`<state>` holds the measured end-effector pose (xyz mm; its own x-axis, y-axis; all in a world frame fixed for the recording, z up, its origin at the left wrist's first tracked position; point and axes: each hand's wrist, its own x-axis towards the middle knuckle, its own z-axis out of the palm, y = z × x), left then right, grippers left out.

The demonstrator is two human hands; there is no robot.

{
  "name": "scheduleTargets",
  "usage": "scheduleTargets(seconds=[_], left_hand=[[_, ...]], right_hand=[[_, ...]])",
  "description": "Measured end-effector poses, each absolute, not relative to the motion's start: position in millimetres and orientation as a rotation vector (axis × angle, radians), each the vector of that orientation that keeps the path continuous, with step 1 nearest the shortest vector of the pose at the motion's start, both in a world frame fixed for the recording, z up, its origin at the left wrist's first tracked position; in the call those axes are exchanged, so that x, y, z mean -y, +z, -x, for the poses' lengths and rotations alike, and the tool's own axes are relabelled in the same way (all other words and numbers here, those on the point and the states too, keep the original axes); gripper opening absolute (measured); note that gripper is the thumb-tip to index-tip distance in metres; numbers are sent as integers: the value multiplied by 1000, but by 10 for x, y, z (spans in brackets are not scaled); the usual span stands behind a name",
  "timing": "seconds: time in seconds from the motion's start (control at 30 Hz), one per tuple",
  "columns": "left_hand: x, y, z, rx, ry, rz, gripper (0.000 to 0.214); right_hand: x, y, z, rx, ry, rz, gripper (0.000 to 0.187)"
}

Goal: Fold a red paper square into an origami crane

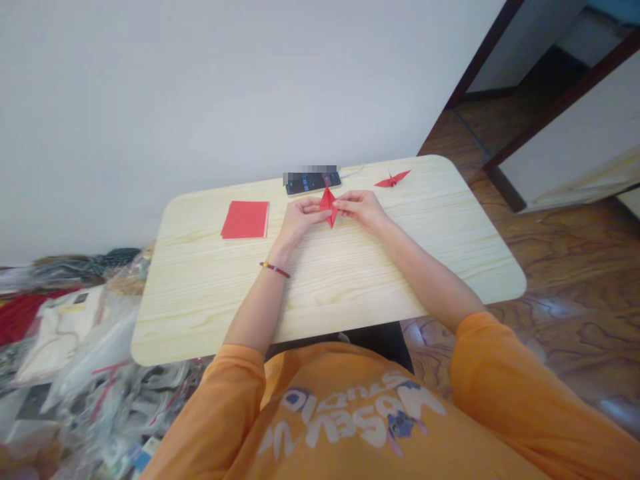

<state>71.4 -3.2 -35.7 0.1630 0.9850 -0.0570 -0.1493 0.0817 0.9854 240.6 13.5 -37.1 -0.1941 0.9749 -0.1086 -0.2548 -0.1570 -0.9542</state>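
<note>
Left hand (300, 221) and right hand (361, 210) both pinch red origami piece (329, 207) between them, mid-table (350, 300). Paper crane (393, 179) lies upper right, red paper stack (245, 220) left, phone (313, 182) top edge.

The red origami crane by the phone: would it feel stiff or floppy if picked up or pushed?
The red origami crane is likely very light, being folded paper. Its creases should keep it fairly stiff, but the slim pointed wings look easily crushed. A push would probably slide or tip it across the smooth wooden tabletop.
</note>
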Motion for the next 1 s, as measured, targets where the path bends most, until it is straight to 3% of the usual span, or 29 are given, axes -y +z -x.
scheduleTargets(seconds=[1.0], left_hand=[[45, -379, -781, -1013, 1098, -1061, 55]], right_hand=[[-133, -380, -2383, 1023, 1491, 1017, 40]])
